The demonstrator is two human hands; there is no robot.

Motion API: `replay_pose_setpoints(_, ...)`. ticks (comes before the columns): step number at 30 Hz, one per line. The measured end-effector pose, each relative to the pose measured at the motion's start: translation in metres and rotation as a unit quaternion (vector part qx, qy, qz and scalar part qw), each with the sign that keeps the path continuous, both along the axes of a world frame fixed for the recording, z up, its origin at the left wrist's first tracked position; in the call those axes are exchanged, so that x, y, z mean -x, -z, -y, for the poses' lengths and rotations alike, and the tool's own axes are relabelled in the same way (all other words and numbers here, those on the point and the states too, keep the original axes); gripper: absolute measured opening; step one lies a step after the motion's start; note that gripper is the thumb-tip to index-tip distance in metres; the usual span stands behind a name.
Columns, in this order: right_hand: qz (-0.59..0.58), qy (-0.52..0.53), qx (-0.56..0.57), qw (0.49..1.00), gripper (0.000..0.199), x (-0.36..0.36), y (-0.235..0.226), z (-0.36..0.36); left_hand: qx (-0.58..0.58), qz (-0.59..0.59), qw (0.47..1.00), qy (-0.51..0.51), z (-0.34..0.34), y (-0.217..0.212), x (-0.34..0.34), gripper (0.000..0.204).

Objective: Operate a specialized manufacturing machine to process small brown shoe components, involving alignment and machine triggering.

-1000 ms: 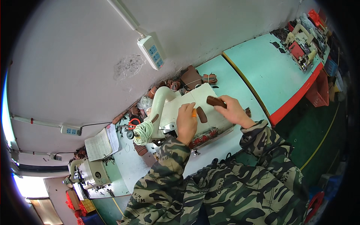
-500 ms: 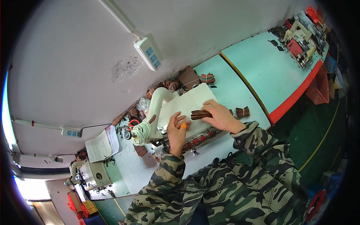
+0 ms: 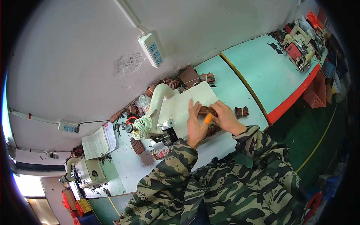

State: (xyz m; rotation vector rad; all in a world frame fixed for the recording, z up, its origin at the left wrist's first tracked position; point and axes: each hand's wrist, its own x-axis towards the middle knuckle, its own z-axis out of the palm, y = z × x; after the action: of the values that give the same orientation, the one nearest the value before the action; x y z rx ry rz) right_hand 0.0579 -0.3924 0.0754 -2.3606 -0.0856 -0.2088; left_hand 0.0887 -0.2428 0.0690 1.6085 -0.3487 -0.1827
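Observation:
Between my two hands is a stack of thin brown strips [image 3: 207, 110], probably leather, above a white board on a cream sewing-type machine [image 3: 159, 98]. My left hand [image 3: 196, 125] closes on the stack's left end, fingers along the far side. An orange finger cover [image 3: 208, 118] on one of its digits presses near the stack's front. My right hand [image 3: 226, 119] grips the right end, its fingers curled over the strips. The lower part of the stack is hidden by my hands.
Tied brown bundles [image 3: 241, 111] lie on the pale table right of me, with another bundle [image 3: 207, 78] behind. A pale green cord coil [image 3: 142, 128] sits on the machine's left. An open notebook [image 3: 95, 144] lies farther left. A power strip [image 3: 151, 50] hangs on the wall.
My left hand has moved right, from beside the stack onto its left end. The stack, held by my right hand throughout, has shifted slightly right and now sits between both hands.

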Motion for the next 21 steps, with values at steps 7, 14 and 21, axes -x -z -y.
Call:
replay_pose_setpoints(7, 0.107, -0.066, -0.147, 0.981, 0.034, 0.051, -0.028, -0.112, 0.196, -0.229, 0.948, -0.106, -0.082, -0.002, 0.061, 0.02)
replay_pose_setpoints(14, -0.143, -0.215, -0.143, 0.955, 0.029, 0.071, 0.003, -0.172, -0.24, -0.181, 0.943, -0.146, -0.317, 0.059, 0.107, 0.015)
replay_pose_setpoints(21, -0.218, -0.205, -0.126, 0.946, 0.026, 0.077, 0.027, -0.245, -0.476, 0.157, 0.866, -0.007, -0.348, 0.12, 0.047, 0.032)
